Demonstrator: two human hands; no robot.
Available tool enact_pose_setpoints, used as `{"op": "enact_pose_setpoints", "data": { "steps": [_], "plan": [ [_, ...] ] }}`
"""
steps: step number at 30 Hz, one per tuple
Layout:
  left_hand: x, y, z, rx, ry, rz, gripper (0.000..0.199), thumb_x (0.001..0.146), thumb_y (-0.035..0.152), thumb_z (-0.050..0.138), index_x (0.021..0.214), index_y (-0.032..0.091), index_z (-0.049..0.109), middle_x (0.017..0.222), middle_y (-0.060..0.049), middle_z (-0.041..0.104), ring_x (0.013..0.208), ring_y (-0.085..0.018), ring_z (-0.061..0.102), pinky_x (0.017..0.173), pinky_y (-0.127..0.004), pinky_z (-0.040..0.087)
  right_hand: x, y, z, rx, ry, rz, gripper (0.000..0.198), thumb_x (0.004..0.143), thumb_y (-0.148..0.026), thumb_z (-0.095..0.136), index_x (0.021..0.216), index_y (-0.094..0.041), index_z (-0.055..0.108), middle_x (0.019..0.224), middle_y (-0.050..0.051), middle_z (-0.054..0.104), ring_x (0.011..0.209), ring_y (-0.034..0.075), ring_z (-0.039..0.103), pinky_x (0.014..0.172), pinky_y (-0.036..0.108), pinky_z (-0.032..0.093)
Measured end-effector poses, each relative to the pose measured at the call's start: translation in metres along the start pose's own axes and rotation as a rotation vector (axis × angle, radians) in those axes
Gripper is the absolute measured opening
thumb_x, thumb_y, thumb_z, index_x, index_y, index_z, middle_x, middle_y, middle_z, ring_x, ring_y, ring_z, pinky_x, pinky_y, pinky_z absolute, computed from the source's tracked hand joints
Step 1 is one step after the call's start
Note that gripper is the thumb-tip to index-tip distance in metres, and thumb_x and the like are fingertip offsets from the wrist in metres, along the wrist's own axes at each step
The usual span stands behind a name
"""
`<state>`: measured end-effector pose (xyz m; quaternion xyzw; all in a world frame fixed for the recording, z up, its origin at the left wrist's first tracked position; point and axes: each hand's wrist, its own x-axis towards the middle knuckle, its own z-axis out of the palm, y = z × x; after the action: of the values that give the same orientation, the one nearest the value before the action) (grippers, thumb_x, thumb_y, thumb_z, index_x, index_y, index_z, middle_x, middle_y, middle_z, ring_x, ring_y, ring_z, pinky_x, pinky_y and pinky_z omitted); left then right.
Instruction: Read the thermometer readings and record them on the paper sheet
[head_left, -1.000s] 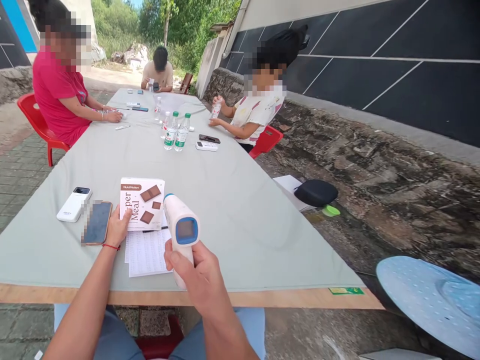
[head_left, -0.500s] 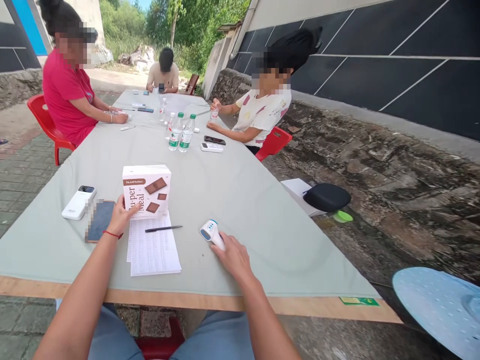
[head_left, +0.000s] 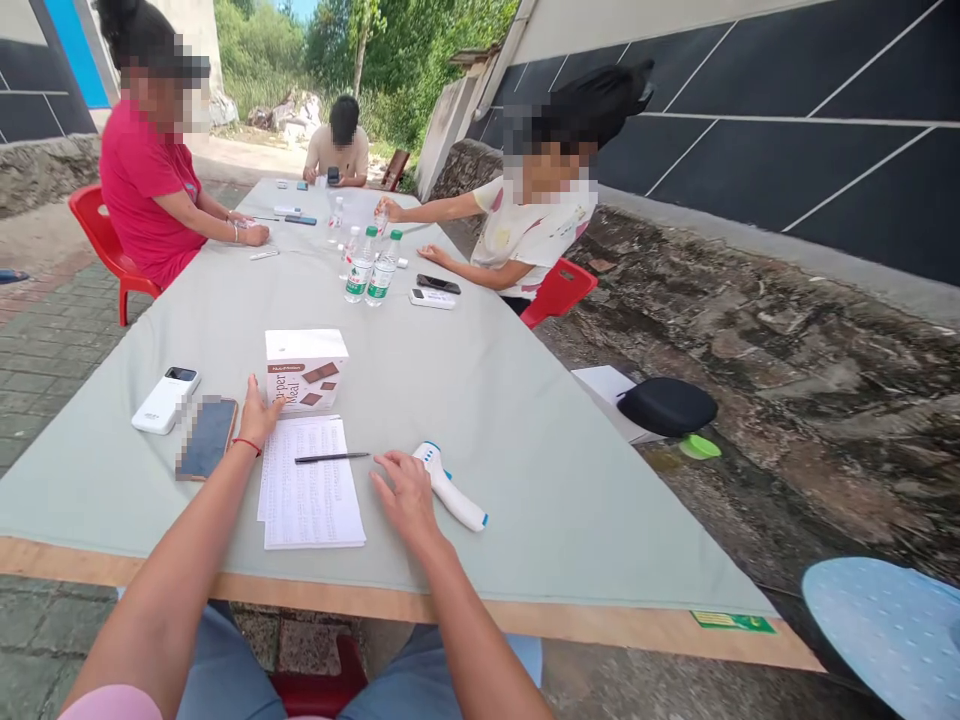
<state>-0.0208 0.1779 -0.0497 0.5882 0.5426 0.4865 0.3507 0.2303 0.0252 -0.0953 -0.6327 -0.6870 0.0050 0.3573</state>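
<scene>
- Pale cloth covers the long tabletop, set outdoors on paved ground, with a strip of bare wood along the near edge.
- Both hands are well apart from each other. The left hand, a red cord at its wrist, is by the left edge of a box, fingers along that side and thumb in front of the lower corner; whether it grips, I cannot tell.
- The right hand is empty, its fingers loosely spread, between a black pen and a white and blue thermometer gun.
- Upright on the cloth, the box has a white top and brown squares printed on its front. Printed papers lie on its near side, the pen across them.
- The thermometer gun lies on its side just right of the right hand, handle toward the near right.
- Left of the left hand are a dark phone, partly pixelated, and a white device with a small dark display.
- Farther off stand green-capped bottles, near another dark phone and a second white device.
- Three other people sit around the far part: one in pink, one in beige, one in patterned white.
</scene>
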Motion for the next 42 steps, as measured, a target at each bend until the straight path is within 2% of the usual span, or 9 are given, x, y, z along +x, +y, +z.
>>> {"op": "enact_pose_setpoints", "data": {
  "steps": [3, 8, 12, 15, 18, 22, 25, 31, 42],
  "plan": [
    [-0.032, 0.001, -0.004, 0.213, 0.091, 0.094, 0.085, 0.075, 0.032, 0.067, 0.145, 0.012, 0.022, 0.145, -0.022, 0.035, 0.139, -0.035, 0.028, 0.114, -0.054, 0.023, 0.012, -0.011, 0.018, -0.041, -0.023, -0.062, 0.027, 0.089, -0.022, 0.048, 0.110, -0.023, 0.065, 0.116, 0.010, 0.059, 0.104, 0.026, 0.049, 0.087, 0.040, 0.039],
    [-0.105, 0.013, -0.012, 0.406, -0.173, 0.402, 0.065, 0.084, 0.030, 0.058, 0.142, 0.022, 0.030, 0.136, -0.014, 0.044, 0.131, -0.028, 0.039, 0.109, -0.051, 0.033, 0.025, -0.014, 0.030, -0.145, -0.091, -0.114, 0.024, 0.085, -0.013, 0.053, 0.097, -0.025, 0.070, 0.098, 0.009, 0.059, 0.090, 0.023, 0.047, 0.082, 0.037, 0.035],
    [-0.135, 0.015, -0.015, 0.459, -0.187, 0.445, 0.055, 0.086, 0.030, 0.057, 0.136, 0.020, 0.036, 0.128, -0.014, 0.048, 0.123, -0.028, 0.044, 0.104, -0.050, 0.038, 0.027, -0.010, 0.021, -0.130, -0.128, -0.151, 0.019, 0.085, -0.014, 0.054, 0.083, -0.024, 0.070, 0.080, 0.005, 0.056, 0.079, 0.020, 0.044, 0.078, 0.035, 0.033],
    [-0.139, 0.013, -0.015, 0.461, -0.148, 0.477, 0.044, 0.087, 0.032, 0.058, 0.126, 0.019, 0.044, 0.118, -0.013, 0.052, 0.115, -0.027, 0.047, 0.099, -0.047, 0.041, 0.025, -0.011, 0.008, -0.002, -0.125, -0.118, 0.017, 0.088, -0.018, 0.050, 0.084, -0.023, 0.067, 0.076, 0.004, 0.056, 0.076, 0.019, 0.047, 0.078, 0.036, 0.034],
    [-0.140, 0.014, -0.014, 0.496, -0.188, 0.549, 0.028, 0.087, 0.036, 0.058, 0.109, 0.019, 0.053, 0.107, -0.010, 0.054, 0.105, -0.025, 0.050, 0.093, -0.045, 0.042, 0.018, -0.018, 0.000, 0.297, 0.009, 0.111, 0.015, 0.088, -0.030, 0.050, 0.086, -0.020, 0.061, 0.073, 0.002, 0.056, 0.071, 0.017, 0.050, 0.072, 0.034, 0.039],
    [-0.141, 0.019, -0.011, 0.551, -0.391, 0.682, 0.027, 0.087, 0.044, 0.058, 0.100, 0.020, 0.060, 0.104, -0.009, 0.055, 0.098, -0.024, 0.050, 0.092, -0.044, 0.041, -0.001, -0.036, 0.000, 0.793, 0.162, 0.507, 0.021, 0.079, -0.040, 0.059, 0.081, -0.021, 0.053, 0.062, -0.004, 0.054, 0.055, 0.013, 0.050, 0.058, 0.029, 0.042],
    [-0.143, 0.021, -0.009, 0.601, -0.540, 0.744, 0.037, 0.083, 0.053, 0.060, 0.100, 0.020, 0.064, 0.102, -0.009, 0.056, 0.096, -0.024, 0.049, 0.095, -0.046, 0.038, -0.018, -0.049, 0.003, 0.952, 0.134, 0.633, 0.020, 0.075, -0.039, 0.060, 0.080, -0.020, 0.055, 0.059, -0.004, 0.057, 0.051, 0.013, 0.052, 0.055, 0.028, 0.043],
    [-0.145, 0.024, -0.007, 0.682, -0.656, 0.722, 0.047, 0.080, 0.058, 0.061, 0.112, 0.023, 0.065, 0.105, -0.010, 0.054, 0.100, -0.027, 0.048, 0.100, -0.051, 0.032, -0.037, -0.055, 0.004, 0.799, 0.050, 0.617, 0.016, 0.067, -0.033, 0.061, 0.073, -0.019, 0.057, 0.059, -0.003, 0.058, 0.051, 0.012, 0.049, 0.049, 0.025, 0.040],
    [-0.147, 0.030, -0.007, 0.714, -0.693, 0.689, 0.043, 0.079, 0.051, 0.064, 0.116, 0.028, 0.065, 0.106, -0.008, 0.051, 0.101, -0.026, 0.047, 0.103, -0.051, 0.029, -0.040, -0.060, 0.004, 0.657, -0.045, 0.502, 0.013, 0.072, -0.032, 0.055, 0.066, -0.021, 0.055, 0.057, -0.004, 0.052, 0.055, 0.013, 0.047, 0.054, 0.026, 0.041]
  ]
}}
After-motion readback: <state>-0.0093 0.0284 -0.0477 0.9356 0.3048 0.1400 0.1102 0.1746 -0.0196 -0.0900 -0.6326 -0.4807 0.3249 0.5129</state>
